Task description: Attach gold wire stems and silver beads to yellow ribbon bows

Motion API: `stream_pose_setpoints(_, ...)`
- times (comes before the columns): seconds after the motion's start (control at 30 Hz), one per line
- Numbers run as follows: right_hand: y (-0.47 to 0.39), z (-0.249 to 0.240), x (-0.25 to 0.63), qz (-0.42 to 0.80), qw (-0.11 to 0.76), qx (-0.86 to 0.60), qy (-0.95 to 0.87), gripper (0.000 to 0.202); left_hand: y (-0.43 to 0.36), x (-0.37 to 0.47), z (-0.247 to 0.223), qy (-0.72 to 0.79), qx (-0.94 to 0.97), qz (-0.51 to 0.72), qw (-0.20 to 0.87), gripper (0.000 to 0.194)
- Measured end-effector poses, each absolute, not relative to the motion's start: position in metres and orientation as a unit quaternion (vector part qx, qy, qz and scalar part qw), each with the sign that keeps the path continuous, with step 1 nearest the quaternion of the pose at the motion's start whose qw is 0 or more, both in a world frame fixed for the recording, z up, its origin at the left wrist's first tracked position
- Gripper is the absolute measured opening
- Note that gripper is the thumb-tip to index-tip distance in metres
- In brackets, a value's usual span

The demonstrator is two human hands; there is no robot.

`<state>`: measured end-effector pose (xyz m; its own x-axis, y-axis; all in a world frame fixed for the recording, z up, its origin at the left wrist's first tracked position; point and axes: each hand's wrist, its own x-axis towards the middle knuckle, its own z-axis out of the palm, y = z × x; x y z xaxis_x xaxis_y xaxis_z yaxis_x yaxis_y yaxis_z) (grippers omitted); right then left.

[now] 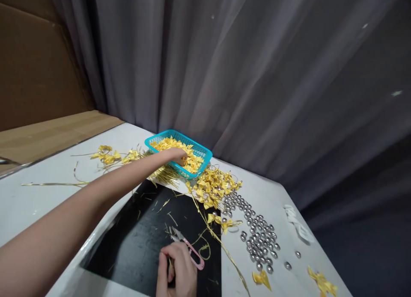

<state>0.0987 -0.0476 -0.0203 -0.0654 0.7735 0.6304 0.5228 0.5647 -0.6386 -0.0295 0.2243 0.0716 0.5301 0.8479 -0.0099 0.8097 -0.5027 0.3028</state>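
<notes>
Head view: basket [206, 161] holds bows [194, 162]; left fingers [183, 157] seemingly touching.

No readable text, labels, brands, numbers or signs.

A dark grey curtain [224, 74] (deeply folded) hangs behind the table [48, 203], beside cardboard [38, 66].

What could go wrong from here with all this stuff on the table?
The scissors lie right by the bare right hand, so a careless move might nick a finger. The silver beads sit loose, so a bump could scatter them. The left hand reaches into the basket, and the forearm might brush the gold strands nearby.
</notes>
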Motion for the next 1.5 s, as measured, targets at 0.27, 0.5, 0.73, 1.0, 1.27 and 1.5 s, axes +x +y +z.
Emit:
stream_pose_setpoints(0.27, -0.046, -0.025, 0.106, 0.143, 0.548, -0.464, -0.681, 0.023, 0.226, -0.028, 0.072, 0.532, 0.839, 0.067, 0.092, 0.032)
stream_pose_setpoints(0.5, -0.041, -0.008, 0.112, 0.120, 0.517, -0.446, -0.720, 0.022, 0.167, -0.065, 0.092, 0.560, 0.775, 0.267, 0.117, 0.026)
stream_pose_setpoints(0.73, -0.031, -0.003, 0.117, 0.136, 0.551, -0.446, -0.692, 0.022, 0.049, -0.065, 0.044, 0.474, 0.756, 0.275, 0.359, 0.036)
stream_pose_setpoints(1.0, -0.022, -0.005, 0.117, 0.307, 0.482, -0.450, -0.686, 0.016, -0.001, -0.057, 0.011, 0.398, 0.604, 0.288, 0.627, 0.029)
stream_pose_setpoints(1.27, -0.017, -0.010, 0.117, 0.410, 0.444, -0.473, -0.641, 0.014, 0.003, -0.060, 0.007, 0.390, 0.559, 0.281, 0.676, 0.030)
stream_pose_setpoints(1.5, -0.017, -0.007, 0.116, 0.456, 0.423, -0.476, -0.622, 0.013, 0.004, -0.060, 0.010, 0.383, 0.563, 0.273, 0.679, 0.026)
